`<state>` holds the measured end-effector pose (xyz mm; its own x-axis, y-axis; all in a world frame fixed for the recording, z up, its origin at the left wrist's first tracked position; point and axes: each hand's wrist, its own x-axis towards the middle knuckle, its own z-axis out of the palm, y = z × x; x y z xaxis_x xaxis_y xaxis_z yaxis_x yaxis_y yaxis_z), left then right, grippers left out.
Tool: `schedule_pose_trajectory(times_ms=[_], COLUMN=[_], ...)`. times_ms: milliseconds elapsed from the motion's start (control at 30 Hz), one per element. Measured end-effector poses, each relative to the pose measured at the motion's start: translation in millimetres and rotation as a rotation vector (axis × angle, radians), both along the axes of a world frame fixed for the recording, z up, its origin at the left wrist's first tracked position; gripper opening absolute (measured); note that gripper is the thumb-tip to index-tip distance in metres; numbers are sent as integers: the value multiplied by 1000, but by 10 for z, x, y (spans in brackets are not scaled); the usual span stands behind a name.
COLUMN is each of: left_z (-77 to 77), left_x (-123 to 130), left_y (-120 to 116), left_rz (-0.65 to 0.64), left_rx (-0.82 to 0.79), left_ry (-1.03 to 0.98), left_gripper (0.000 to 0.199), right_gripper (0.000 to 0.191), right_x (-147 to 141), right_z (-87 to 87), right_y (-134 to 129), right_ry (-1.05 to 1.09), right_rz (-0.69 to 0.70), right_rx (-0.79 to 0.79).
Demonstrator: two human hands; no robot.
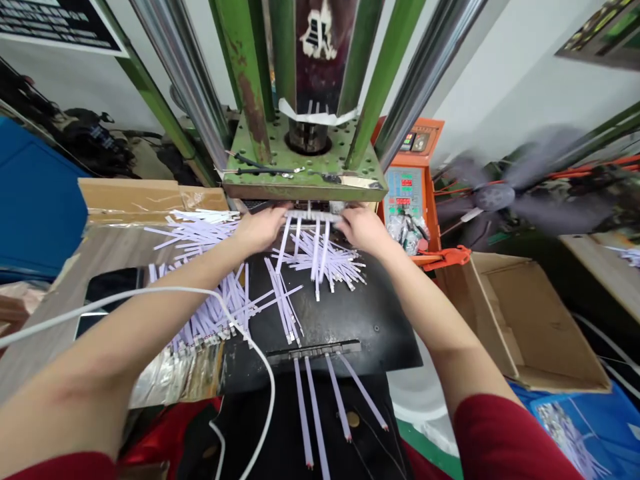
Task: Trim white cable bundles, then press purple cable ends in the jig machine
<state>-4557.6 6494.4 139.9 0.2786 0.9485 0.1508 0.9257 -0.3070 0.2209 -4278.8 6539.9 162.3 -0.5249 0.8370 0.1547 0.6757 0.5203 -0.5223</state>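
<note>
My left hand point(265, 228) and my right hand point(366, 230) grip the two ends of a narrow light metal bar point(314, 216) at the press opening. Several flat lilac cables point(318, 257) hang from that bar toward me. Below it, a loose pile of lilac cables point(345, 267) with metal connector ends lies on the black work plate point(360, 320). Closer to me, a second, dark bar point(315, 350) lies on the plate edge, with several lilac cables point(307, 400) fanning out from it. My fingertips are partly hidden under the press.
The green press head point(305, 180) hangs just above my hands. Many lilac cables point(215, 300) cover the left table, beside a dark phone point(113, 287). A white cord point(265, 360) crosses my left forearm. Right: an orange control box point(413, 180), a spinning fan point(493, 197) and a cardboard box point(545, 320).
</note>
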Motion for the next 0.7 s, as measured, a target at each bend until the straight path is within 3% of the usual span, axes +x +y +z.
schedule_pose_trajectory(times_ms=[167, 267, 367, 433, 500, 533, 600, 700], left_z=[54, 51, 48, 43, 19, -3, -61, -139], left_x=[485, 763, 869, 862, 833, 820, 808, 821], left_y=[-688, -1021, -1236, -1331, -1399, -1425, -1470, -1533], left_rz=[-312, -419, -424, -401, -372, -356, -336, -339], left_rx=[-146, -221, -229, -210, -222, -237, -256, -215], left_ry=[0, -5, -5, -30, -68, -75, -55, 6], left_gripper=[35, 27, 25, 25, 24, 24, 24, 24], right_gripper=[54, 38, 34, 31, 32, 34, 38, 32], right_x=[363, 322, 326, 401, 482, 501, 469, 275], right_z=[189, 79, -51, -40, 63, 132, 254, 290], right_y=[-845, -1201, -1408, -1452, -1381, -1297, -1063, -749], right_ry=[65, 38, 141, 412, 713, 755, 545, -40], right_rz=[347, 435, 429, 309, 36, -95, -188, -23], right_rx=[113, 185, 343, 466, 566, 567, 426, 58])
